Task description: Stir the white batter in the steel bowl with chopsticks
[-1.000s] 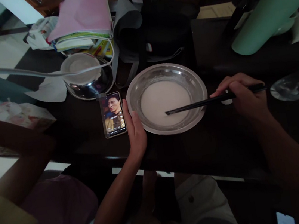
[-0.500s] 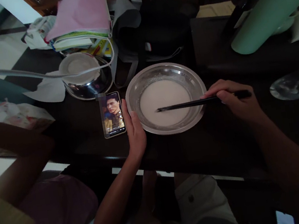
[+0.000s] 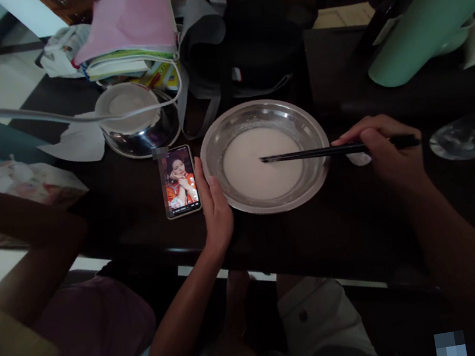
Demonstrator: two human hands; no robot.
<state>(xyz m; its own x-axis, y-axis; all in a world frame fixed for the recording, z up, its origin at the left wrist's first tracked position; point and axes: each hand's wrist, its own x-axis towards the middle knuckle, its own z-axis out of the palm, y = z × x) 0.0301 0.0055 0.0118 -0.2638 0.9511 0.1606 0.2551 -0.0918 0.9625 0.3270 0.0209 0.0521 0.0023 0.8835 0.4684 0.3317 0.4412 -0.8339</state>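
A wide steel bowl (image 3: 307, 131) of white liquid sits on the dark table in front of me. My right hand (image 3: 390, 157) is closed on black chopsticks (image 3: 310, 154), whose tips reach into the liquid near the bowl's middle. My left hand (image 3: 215, 208) lies against the bowl's left rim, fingers straight and together, holding nothing. A phone (image 3: 179, 180) with a lit screen lies just left of that hand.
A smaller steel bowl (image 3: 138, 118) stands behind the phone, with a white cable (image 3: 29, 117) across it. Books and a pink cloth (image 3: 127, 27) pile up behind. A green roll (image 3: 431, 9) lies far right. Another person's arm (image 3: 21, 236) rests at the left.
My right hand pushed the chopsticks left across the liquid, then drew them back right and slightly away from me. The phone screen shows a different picture. My left hand stayed put.
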